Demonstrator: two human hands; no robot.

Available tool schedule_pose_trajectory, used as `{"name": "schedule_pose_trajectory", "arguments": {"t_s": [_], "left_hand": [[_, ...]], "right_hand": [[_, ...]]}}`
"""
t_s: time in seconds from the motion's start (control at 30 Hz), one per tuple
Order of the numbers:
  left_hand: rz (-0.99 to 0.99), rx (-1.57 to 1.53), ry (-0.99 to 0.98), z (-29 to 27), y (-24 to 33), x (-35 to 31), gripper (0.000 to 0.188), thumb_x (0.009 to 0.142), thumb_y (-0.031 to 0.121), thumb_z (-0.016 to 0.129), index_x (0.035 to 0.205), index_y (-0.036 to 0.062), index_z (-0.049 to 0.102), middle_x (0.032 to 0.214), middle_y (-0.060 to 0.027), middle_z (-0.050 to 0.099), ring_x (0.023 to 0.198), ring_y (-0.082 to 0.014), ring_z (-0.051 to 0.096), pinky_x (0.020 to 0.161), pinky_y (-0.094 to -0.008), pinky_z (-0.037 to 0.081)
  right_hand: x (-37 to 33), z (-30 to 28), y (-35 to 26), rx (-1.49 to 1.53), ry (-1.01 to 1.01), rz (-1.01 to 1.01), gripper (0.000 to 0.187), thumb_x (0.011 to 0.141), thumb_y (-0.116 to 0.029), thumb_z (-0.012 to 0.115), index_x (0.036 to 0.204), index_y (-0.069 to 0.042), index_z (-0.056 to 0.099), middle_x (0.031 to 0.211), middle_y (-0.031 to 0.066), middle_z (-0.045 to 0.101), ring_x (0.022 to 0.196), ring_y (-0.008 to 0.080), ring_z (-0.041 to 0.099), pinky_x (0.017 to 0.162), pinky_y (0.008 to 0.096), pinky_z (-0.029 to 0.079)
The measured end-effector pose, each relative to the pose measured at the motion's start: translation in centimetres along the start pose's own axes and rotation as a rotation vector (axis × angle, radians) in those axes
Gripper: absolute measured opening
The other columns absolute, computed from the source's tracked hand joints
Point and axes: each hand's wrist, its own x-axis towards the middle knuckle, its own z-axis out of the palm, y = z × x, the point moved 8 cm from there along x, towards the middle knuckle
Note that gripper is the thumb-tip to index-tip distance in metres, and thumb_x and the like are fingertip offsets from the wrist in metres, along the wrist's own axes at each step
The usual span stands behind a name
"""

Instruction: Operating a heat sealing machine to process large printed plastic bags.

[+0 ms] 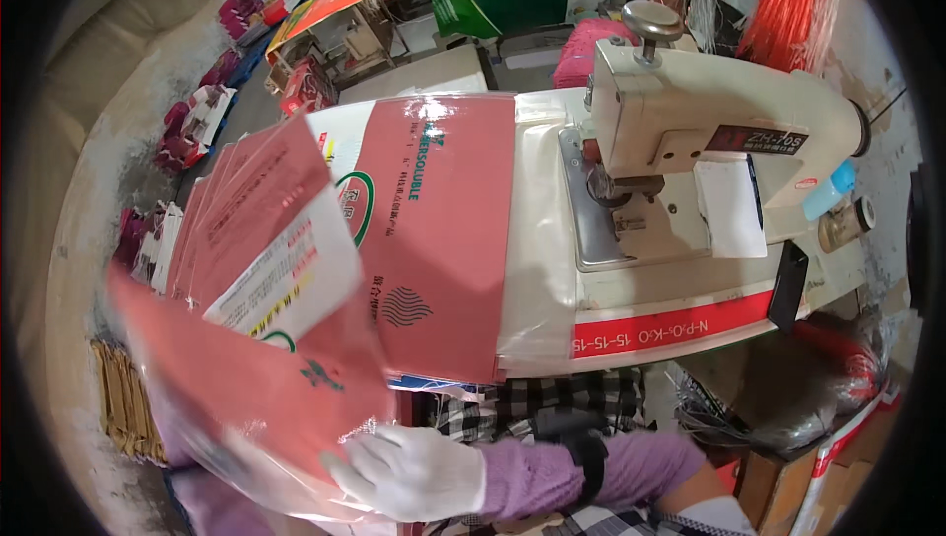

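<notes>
My right hand [409, 472], in a white knitted glove, pinches the lower edge of a red printed plastic bag [286, 378], its fingers closed. The raised bag is smeared by motion at its left side. Behind it my left hand is hidden; only a purple sleeve [212, 502] shows at the lower left. A flat red bag [453, 240] with a white end lies on the worktable, its edge beside the sewing machine's [631, 112] plate. Left of it, a fanned stack of similar bags [246, 181] is partly covered by the raised one.
A dark phone-like slab [788, 285] rests at the table's right edge. Red strands [788, 9] hang behind the machine. Cardboard boxes [778, 487] stand low on the right. Folded brown pieces [128, 403] and purple-white bundles [197, 127] line the left side.
</notes>
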Motion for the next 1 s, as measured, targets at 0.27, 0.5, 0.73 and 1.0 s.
{"name": "schedule_pose_trajectory", "arguments": {"t_s": [0.27, 0.5, 0.73, 1.0], "left_hand": [[0.865, -0.582, -0.756, 21.2, 43.0, -8.3, 0.027, 0.084, 0.011, 0.057, 0.107, 0.0177, 0.070, 0.093, -0.0073, 0.070, 0.081, -0.0266, 0.067, 0.072, -0.0328, 0.054], [0.895, -1.031, -0.798, 22.8, 51.7, -16.8, 0.012, 0.076, 0.022, 0.068, 0.085, 0.0194, 0.074, 0.078, -0.0058, 0.069, 0.075, -0.0268, 0.067, 0.070, -0.0382, 0.053], [0.882, -0.814, -1.090, 17.9, 54.5, -17.9, 0.015, 0.085, 0.029, 0.061, 0.095, 0.0230, 0.070, 0.085, -0.0099, 0.069, 0.074, -0.0315, 0.067, 0.063, -0.0411, 0.053], [0.277, -1.301, -1.335, 22.2, 55.4, -17.7, 0.028, 0.091, 0.027, 0.054, 0.104, 0.0069, 0.067, 0.100, -0.0085, 0.069, 0.093, -0.0267, 0.066, 0.078, -0.0395, 0.051]], "right_hand": [[-33.0, -8.6, 14.6, 0.247, 0.558, 1.353, 0.034, 0.088, -0.003, 0.049, 0.120, 0.001, 0.063, 0.098, 0.0184, 0.071, 0.090, 0.0158, 0.068, 0.082, 0.0284, 0.050], [-29.4, -16.3, 5.3, -0.476, -0.056, 1.052, 0.039, 0.069, -0.008, 0.066, 0.108, -0.014, 0.072, 0.062, 0.0081, 0.056, 0.057, 0.0292, 0.058, 0.055, 0.0374, 0.046], [-36.4, -15.3, 9.0, -0.086, 0.159, 1.446, 0.038, 0.073, -0.008, 0.065, 0.108, -0.020, 0.074, 0.072, 0.0146, 0.065, 0.063, 0.0314, 0.064, 0.059, 0.0365, 0.050], [-32.8, -13.6, 8.9, 0.058, 0.154, 1.486, 0.038, 0.076, -0.010, 0.062, 0.113, -0.013, 0.070, 0.080, 0.0176, 0.067, 0.069, 0.0319, 0.067, 0.066, 0.0345, 0.053]]}}
